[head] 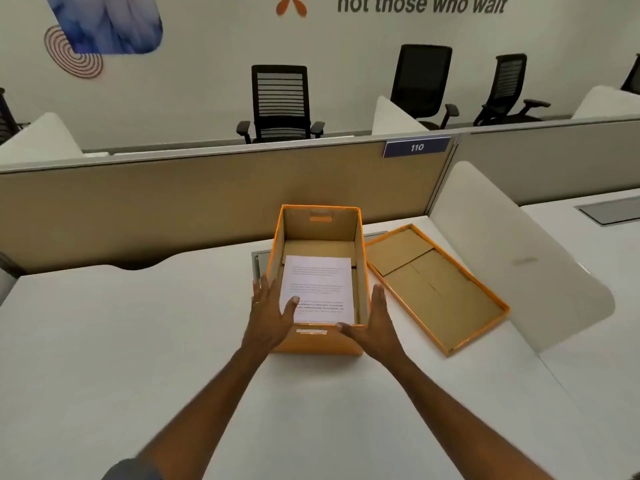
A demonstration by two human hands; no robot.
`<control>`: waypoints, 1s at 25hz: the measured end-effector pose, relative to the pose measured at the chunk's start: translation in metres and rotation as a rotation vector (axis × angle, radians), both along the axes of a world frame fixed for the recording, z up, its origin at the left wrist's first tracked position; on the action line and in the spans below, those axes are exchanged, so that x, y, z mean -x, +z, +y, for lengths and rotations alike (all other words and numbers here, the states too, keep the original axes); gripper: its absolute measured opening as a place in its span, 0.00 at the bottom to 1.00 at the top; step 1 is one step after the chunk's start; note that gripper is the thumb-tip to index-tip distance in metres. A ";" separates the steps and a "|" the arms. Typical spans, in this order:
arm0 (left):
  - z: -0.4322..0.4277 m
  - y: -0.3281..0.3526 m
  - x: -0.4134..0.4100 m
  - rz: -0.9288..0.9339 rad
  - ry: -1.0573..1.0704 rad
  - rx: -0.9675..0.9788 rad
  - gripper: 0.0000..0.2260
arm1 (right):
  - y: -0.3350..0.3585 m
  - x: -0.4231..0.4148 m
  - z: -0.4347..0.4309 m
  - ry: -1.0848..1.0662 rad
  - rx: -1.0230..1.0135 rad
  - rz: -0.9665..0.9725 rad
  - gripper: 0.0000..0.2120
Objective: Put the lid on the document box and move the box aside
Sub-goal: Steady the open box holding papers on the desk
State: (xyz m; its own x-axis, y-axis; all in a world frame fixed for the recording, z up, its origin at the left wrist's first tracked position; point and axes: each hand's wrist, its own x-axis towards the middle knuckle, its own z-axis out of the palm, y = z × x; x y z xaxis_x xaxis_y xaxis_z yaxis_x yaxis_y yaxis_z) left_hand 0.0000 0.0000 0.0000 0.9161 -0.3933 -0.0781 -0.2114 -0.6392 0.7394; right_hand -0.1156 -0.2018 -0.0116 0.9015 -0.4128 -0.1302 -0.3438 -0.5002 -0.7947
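Observation:
An orange document box (320, 223) stands open on the white desk (121, 341), with a stack of printed white paper (318, 289) lying inside it. Its orange lid (433, 289) lies upside down on the desk just right of the box, brown inside facing up. My left hand (272, 313) is at the box's near left corner, fingers spread, thumb over the paper. My right hand (375, 323) is at the near right corner, fingers apart along the outside wall, thumb on the front rim. Neither hand holds anything.
A tan partition (173, 206) runs behind the desk, with a blue "110" sign (416, 147). A white rounded divider panel (512, 258) stands right of the lid. A grey cable hatch (259, 261) lies behind the box. Black office chairs (280, 102) stand beyond the partition.

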 end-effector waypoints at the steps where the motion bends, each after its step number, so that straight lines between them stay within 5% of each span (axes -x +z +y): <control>1: 0.006 -0.004 -0.006 0.078 0.061 -0.002 0.36 | -0.003 -0.002 -0.003 -0.005 -0.045 0.008 0.60; 5: 0.033 -0.009 -0.025 0.394 0.047 0.050 0.46 | -0.004 -0.007 -0.019 -0.019 -0.235 0.064 0.50; 9: 0.038 -0.008 -0.028 0.418 -0.052 0.145 0.36 | -0.004 -0.006 -0.035 0.035 -0.288 0.034 0.37; 18: 0.047 -0.022 0.008 0.398 0.042 0.337 0.35 | 0.005 0.001 -0.054 0.053 -0.278 0.104 0.40; 25: 0.087 -0.017 0.077 0.314 0.074 0.281 0.34 | 0.016 0.052 -0.014 0.109 -0.157 0.110 0.40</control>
State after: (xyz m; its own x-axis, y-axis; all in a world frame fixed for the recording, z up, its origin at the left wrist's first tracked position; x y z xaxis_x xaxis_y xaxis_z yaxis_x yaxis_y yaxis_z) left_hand -0.0771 0.0866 -0.0170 0.8917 -0.3728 -0.2568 0.0904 -0.4091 0.9080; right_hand -0.1680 -0.2160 0.0041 0.9165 -0.2803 -0.2855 -0.3835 -0.4119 -0.8266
